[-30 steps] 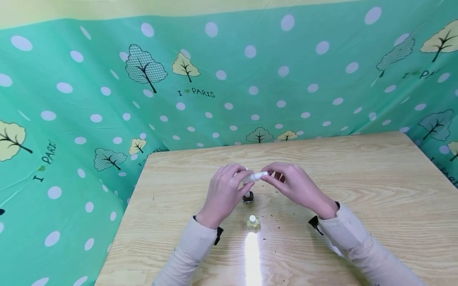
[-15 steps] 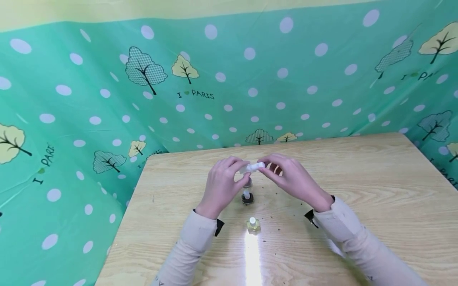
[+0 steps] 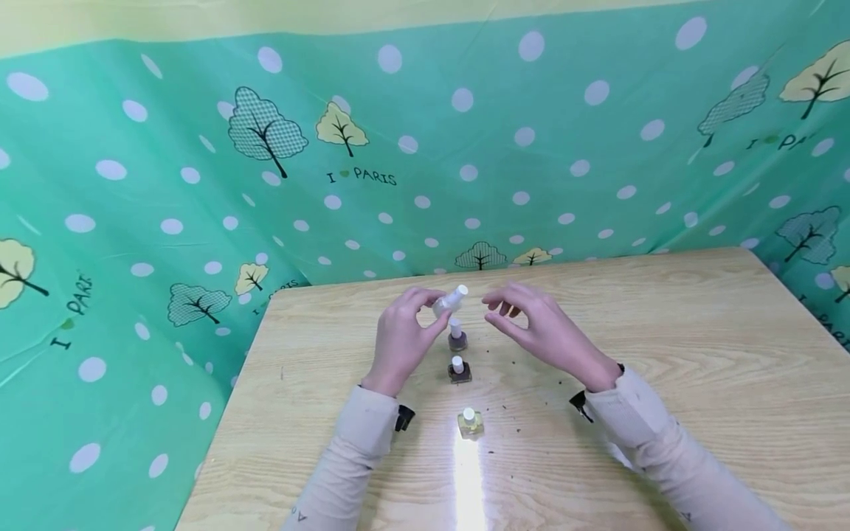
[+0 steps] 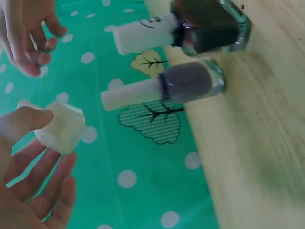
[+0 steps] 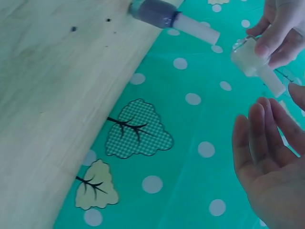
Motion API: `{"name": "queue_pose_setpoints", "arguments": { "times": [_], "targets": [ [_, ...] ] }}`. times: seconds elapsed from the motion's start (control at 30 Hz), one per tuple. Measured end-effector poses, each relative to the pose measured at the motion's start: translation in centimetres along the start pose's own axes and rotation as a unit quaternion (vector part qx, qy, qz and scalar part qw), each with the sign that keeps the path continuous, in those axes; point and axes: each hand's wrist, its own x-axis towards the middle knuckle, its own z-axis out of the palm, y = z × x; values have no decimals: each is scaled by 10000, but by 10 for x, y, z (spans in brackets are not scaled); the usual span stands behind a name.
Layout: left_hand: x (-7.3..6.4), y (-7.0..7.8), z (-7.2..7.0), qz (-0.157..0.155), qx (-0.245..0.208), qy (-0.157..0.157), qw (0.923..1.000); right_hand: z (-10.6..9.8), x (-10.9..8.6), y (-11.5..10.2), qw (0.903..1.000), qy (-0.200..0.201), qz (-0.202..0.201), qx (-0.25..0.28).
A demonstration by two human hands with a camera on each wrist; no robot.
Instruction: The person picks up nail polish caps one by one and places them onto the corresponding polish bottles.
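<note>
In my left hand (image 3: 403, 335), a white nail polish bottle (image 4: 62, 126) is pinched between thumb and fingers, above the table and tilted with its white cap (image 3: 455, 296) up to the right. My right hand (image 3: 534, 324) is apart from it, just to the right, its fingers loosely bent with nothing between them. Below the left hand a purple nail polish bottle (image 3: 457, 340) stands upright on the table. Nearer to me is a dark nail polish bottle (image 3: 459, 372), and nearer again a pale yellow one, a nail polish bottle (image 3: 470, 423). All have white caps.
The wooden table (image 3: 319, 354) reaches back to a green dotted curtain (image 3: 398, 184) with printed trees. Small dark specks (image 3: 518, 430) lie right of the bottles. Light glares on the tabletop (image 3: 468, 487) near the front.
Earlier both hands held the white bottle, the right at its cap. The right hand has let go; the left has tilted the bottle more upright, and the purple bottle is now in full view.
</note>
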Motion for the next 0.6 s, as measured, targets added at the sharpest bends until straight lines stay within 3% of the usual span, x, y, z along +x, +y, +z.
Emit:
{"name": "queue_pose_setpoints", "arguments": {
  "times": [0.17, 0.33, 0.6],
  "targets": [
    [0, -12, 6, -498, -134, -179, 9985, 1, -7, 7, 9996, -194, 187, -15],
    [-1, -24, 14, -1010, -236, -562, 9930, 3, -15, 16, 9987, -303, 379, -123],
    [4, -41, 29, -1952, -777, -1369, 9681, 6, -28, 27, 9954, -583, 672, -352]
  ]
}}
